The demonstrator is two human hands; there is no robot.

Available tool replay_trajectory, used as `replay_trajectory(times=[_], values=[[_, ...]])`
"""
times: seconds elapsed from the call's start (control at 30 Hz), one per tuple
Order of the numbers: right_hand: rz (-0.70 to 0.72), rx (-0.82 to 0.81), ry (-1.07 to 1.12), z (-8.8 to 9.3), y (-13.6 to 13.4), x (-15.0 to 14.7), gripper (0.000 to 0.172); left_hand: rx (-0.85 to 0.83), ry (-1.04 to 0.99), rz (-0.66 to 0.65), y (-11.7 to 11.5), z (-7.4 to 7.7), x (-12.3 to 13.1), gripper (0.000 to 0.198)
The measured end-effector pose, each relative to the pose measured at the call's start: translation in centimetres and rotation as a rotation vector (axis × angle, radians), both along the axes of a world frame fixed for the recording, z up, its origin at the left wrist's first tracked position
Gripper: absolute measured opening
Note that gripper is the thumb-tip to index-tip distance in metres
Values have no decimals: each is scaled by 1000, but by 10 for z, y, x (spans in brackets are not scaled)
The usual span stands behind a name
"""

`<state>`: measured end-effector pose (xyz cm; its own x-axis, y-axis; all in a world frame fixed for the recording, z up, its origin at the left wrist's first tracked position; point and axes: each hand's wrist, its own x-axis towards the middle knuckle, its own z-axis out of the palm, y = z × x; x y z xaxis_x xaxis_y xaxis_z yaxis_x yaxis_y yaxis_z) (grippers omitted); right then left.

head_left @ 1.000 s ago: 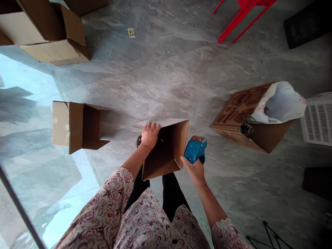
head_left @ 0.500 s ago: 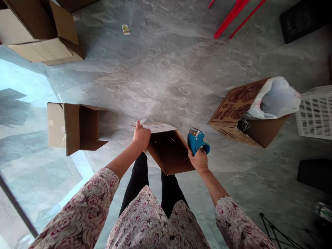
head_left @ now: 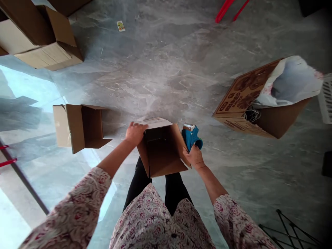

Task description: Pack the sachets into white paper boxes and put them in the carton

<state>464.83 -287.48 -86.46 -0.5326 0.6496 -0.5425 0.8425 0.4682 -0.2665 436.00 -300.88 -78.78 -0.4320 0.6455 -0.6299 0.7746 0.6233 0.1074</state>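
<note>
In front of my legs is a cardboard box (head_left: 166, 160), its open top facing me and its flaps sticking out. My left hand (head_left: 136, 133) grips the box at its far left corner, by the pale flap (head_left: 157, 122). At the right side, my right hand (head_left: 194, 156) holds a blue tape dispenser (head_left: 191, 135) with a metal cutter end, and its fingers also touch the right flap of the box. My right fingertips are partly hidden behind the dispenser and the flap.
Another open cardboard box (head_left: 76, 128) lies on the floor to the left. A printed carton (head_left: 241, 93) with a white plastic bag (head_left: 293, 83) stands at right. More boxes (head_left: 52, 57) are at top left, a red stool leg (head_left: 223, 12) at top, and a black metal frame (head_left: 287, 226) at lower right.
The box has been squared out from a slanted shape, its opening now wider. My left hand has moved left and lies flatter over the corner. The tape dispenser remains in my right hand.
</note>
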Motion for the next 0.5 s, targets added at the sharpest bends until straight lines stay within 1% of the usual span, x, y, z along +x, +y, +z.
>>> replay_trajectory(times=[0.07, 0.1, 0.13, 0.2, 0.27, 0.3, 0.4, 0.5], values=[[69, 25, 38, 4, -18, -16, 24, -23, 49, -20, -9, 8, -19, 43], [117, 40, 71, 6, -26, -25, 22, -22, 68, -26, -10, 12, -23, 43], [151, 58, 103, 9, -33, -33, 20, -9, 83, -29, -9, 14, -24, 46], [177, 77, 115, 13, -38, -45, 19, 33, 101, -27, -2, 15, -17, 59], [191, 95, 102, 15, -36, -49, 20, 69, 119, -8, 7, 9, -3, 70], [198, 103, 93, 15, -34, -50, 21, 90, 126, -2, 12, 5, 4, 73], [211, 114, 79, 15, -30, -47, 26, 164, 114, 0, 21, -8, 20, 74], [200, 107, 96, 15, -32, -43, 27, 224, 65, 21, 16, -19, 34, 72]])
